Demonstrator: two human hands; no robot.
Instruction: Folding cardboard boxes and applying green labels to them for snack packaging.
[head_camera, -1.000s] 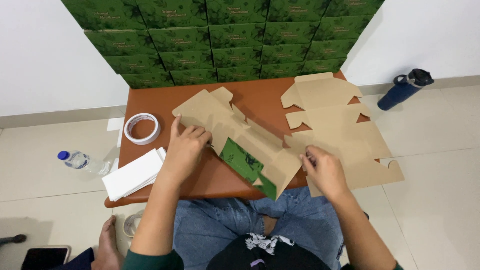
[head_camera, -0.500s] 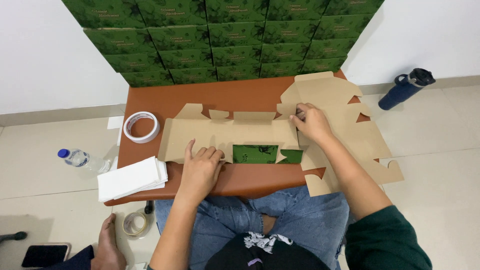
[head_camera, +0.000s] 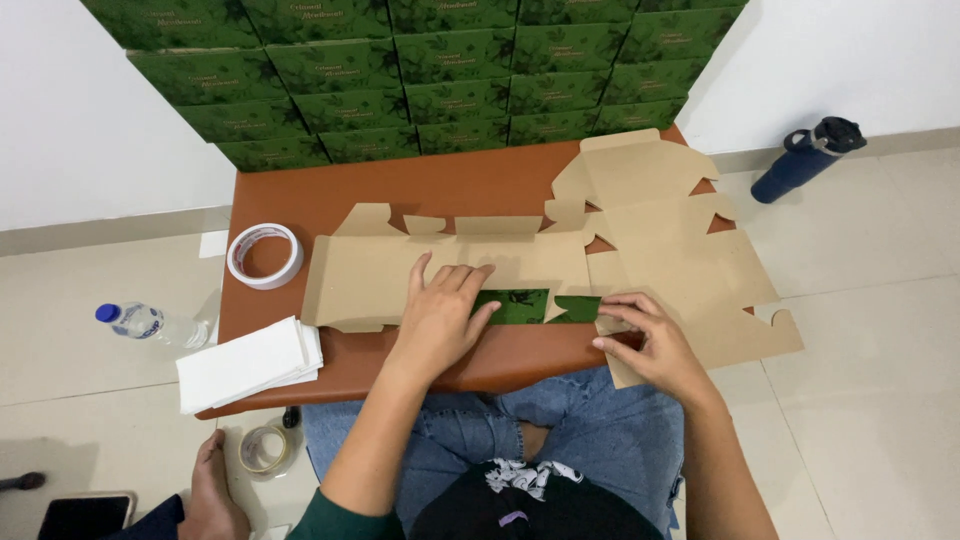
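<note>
Brown surface stood on tiled floor, green boxes stacked behind. Flat cardboard blank, brown with green underside, lay mid-surface. Left hand pressed flat, fingers spread; right hand pinched green flap.

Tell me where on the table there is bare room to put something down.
One free strip of table lies between the green boxes and the flat carton. A smaller patch lies along the front edge, between the white stack and the left hand. The right side is crowded with carton blanks.
</note>
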